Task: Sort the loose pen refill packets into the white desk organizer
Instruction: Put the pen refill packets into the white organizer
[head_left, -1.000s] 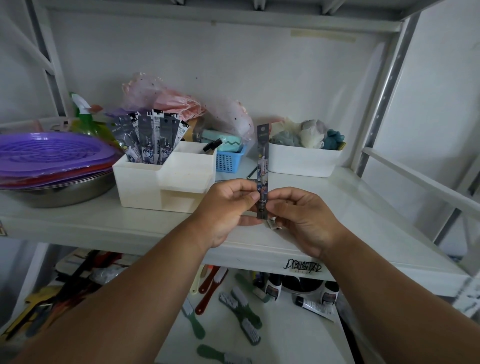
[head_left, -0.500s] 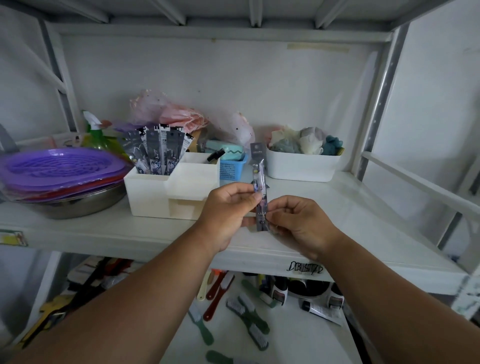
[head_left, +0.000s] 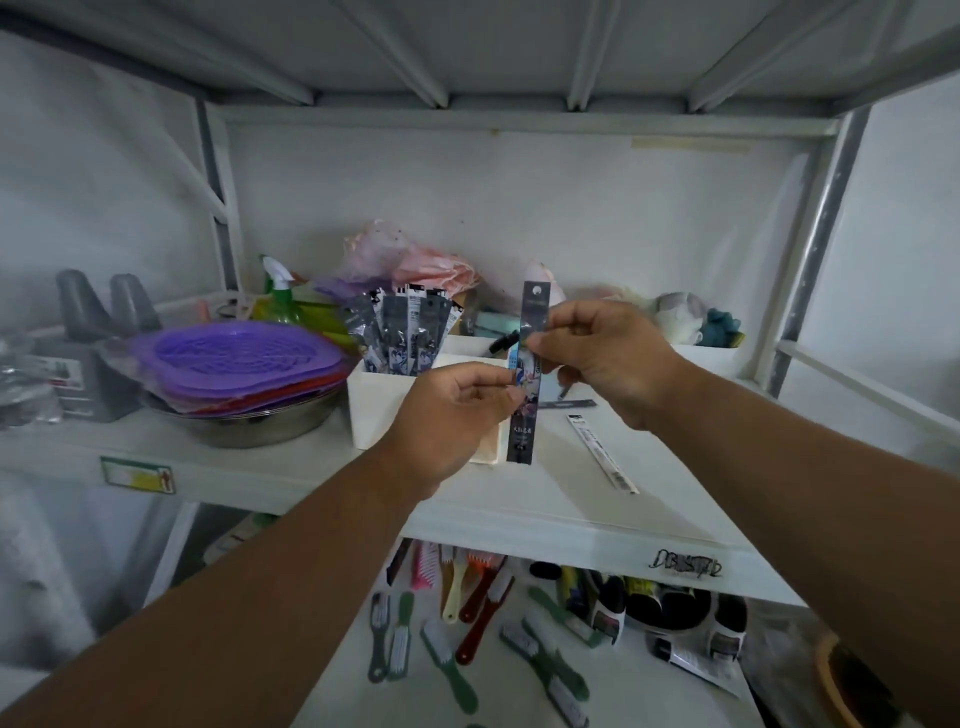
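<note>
Left hand (head_left: 457, 410) and right hand (head_left: 602, 353) pinched refill packet (head_left: 527, 374) mid-frame | judged light, thin, flexible | grip mid-length

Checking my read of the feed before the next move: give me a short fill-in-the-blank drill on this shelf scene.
1. The held refill packet is pinched by ____ hands.
2. The packets already sorted stand in the ____ desk organizer.
3. A loose white packet lies on the shelf to the ____ of the held one.

Answers: both; white; right
</note>
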